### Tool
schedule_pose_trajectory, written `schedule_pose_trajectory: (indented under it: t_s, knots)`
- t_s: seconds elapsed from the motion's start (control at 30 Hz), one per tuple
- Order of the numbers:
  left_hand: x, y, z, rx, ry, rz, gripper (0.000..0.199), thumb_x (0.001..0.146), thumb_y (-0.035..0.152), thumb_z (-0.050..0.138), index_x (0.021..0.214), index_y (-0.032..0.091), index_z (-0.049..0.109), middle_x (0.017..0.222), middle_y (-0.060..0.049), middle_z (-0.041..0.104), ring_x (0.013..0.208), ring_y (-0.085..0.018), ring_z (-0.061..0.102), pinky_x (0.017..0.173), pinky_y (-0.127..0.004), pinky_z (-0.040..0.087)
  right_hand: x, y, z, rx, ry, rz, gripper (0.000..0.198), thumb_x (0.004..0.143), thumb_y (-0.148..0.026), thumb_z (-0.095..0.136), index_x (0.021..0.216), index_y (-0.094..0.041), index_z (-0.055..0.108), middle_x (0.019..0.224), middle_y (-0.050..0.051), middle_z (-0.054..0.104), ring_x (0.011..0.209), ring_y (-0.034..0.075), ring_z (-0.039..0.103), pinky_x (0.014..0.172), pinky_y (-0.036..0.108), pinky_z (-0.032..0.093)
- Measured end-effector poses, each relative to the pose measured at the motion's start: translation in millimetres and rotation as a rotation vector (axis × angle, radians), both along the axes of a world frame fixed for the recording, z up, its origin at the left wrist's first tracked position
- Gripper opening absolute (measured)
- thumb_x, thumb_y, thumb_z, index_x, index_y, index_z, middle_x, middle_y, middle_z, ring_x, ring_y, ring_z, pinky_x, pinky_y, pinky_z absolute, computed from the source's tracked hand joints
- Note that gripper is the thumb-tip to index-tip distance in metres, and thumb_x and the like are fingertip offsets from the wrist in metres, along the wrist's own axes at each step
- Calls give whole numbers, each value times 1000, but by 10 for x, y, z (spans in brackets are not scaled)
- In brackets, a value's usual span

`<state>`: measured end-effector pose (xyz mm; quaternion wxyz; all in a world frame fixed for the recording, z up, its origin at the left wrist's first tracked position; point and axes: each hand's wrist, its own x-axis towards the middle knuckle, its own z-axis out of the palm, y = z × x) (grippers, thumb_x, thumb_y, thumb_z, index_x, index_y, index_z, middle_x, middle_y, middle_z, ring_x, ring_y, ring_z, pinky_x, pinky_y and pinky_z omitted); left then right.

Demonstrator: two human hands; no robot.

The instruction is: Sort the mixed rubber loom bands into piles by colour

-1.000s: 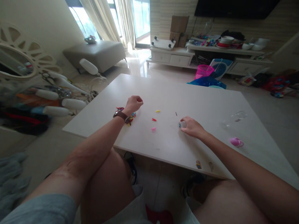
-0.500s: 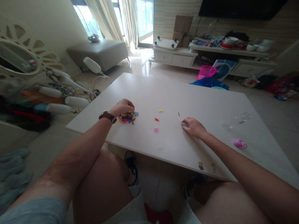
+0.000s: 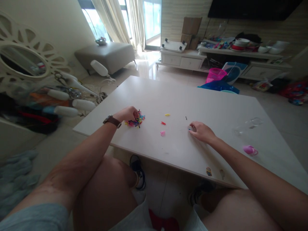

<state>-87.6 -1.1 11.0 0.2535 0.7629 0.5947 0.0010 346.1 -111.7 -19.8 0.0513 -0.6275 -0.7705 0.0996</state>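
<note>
The pile (image 3: 137,123) is a loose, flat tangle of small, thin pieces in pink, yellow, blue, red and black, its far left part hidden from view. To the right of the pile, well apart from one another, lie a slim yellow piece (image 3: 167,115), a short red piece (image 3: 163,123) and, nearest the viewer, a looped pink piece (image 3: 163,133). Farthest right of the pile are a thin black piece (image 3: 186,118) and a blue piece (image 3: 190,129), mostly hidden.

Grey sleeve (image 3: 38,213), wristwatch (image 3: 112,121) (brown-strapped), pale shorts (image 3: 134,216)
</note>
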Motion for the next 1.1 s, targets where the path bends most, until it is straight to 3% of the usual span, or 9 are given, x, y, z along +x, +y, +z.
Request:
schedule_pose_trajectory:
  t_s: [0.13, 0.4, 0.8, 0.97, 1.1]
  knots:
    - [12, -47, 22, 0, -11, 45, 29, 50, 16, 66, 76, 22, 79, 68, -2, 71, 63, -18, 63, 55, -24, 44, 3, 0, 3, 1, -13, 20, 26, 87, -31, 59, 108, -19, 66, 109, 10, 71, 98, 25, 64, 83, 35, 48]
    - [125, -128, 274, 101, -4, 119, 26, 53, 12, 66, 75, 20, 78, 67, -4, 70, 67, -20, 62, 63, -24, 48, 8, 23, 0, -12, -23, 35, 25, 87, -30, 58, 108, -19, 67, 110, 10, 71, 98, 24, 63, 85, 34, 47]
    - [65, 8, 186, 135, -65, 62, 30, 52, 16, 70, 80, 19, 78, 78, -4, 75, 72, -20, 67, 63, -24, 49, -36, 10, 81, -72, -42, 31, 25, 88, -30, 57, 108, -19, 68, 113, 10, 70, 96, 23, 64, 82, 33, 48]
    - [36, -39, 202, 85, -83, 83, 31, 52, 19, 72, 83, 20, 78, 75, -4, 76, 69, -19, 67, 62, -25, 49, -6, -39, 109, 34, -5, 32, 24, 89, -30, 57, 108, -19, 67, 114, 11, 68, 111, 27, 59, 92, 37, 48]
    - [10, -48, 231, 78, -93, 105, 31, 52, 20, 74, 82, 21, 79, 74, -4, 76, 69, -20, 68, 62, -25, 49, -22, -80, 153, 99, 37, 47, 19, 89, -30, 58, 103, -21, 68, 112, 10, 68, 110, 27, 57, 95, 41, 48]
